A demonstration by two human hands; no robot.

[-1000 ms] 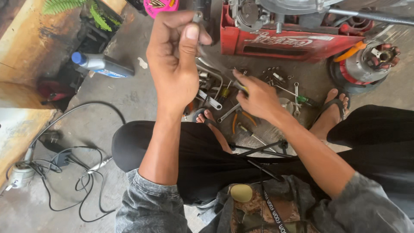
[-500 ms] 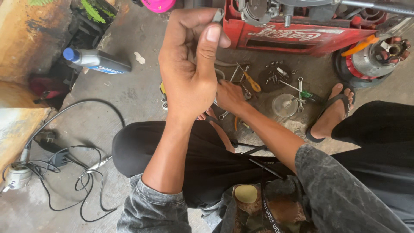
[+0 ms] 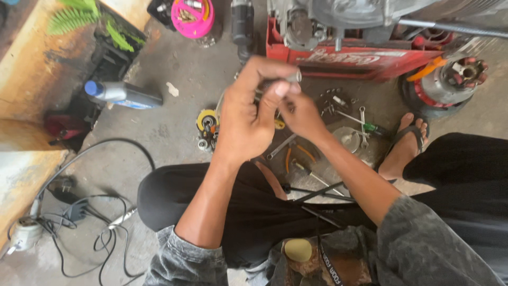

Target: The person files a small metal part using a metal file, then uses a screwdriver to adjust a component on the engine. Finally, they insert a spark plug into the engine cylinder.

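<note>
Head view, looking down at a person seated low over a grey concrete floor (image 3: 174, 122).

Left hand (image 3: 248, 114): raised, back of the hand toward the camera, fingers curled closed around a small cylindrical grey metal part (image 3: 288, 78). Only the end of the part shows, past the thumb and fingertips; the rest is hidden inside the grip.

Right hand (image 3: 301, 114): just beside the left hand and touching it, fingers pinched in toward the same metal part. Whether they actually clamp it I cannot tell; the contact point is blurred and partly covered by the left hand.

The part sits in mid-air, above the floor and in front of a red plastic crate (image 3: 349, 58) that carries a grey metal engine block (image 3: 338, 13).

On the floor under the hands: a scatter of chrome spanners and small bolts (image 3: 344, 106), orange-handled pliers (image 3: 296, 156), a yellow round spool (image 3: 207, 119). A sandalled foot (image 3: 405, 140) rests right of the tools.

Further items: a round motor part with red and copper windings (image 3: 450, 82) beside the crate; a grey oil bottle with blue cap (image 3: 121, 94) lying on its side to the left; a pink round container (image 3: 193, 17) at the top; black cables (image 3: 79, 212) looped at lower left.
</note>
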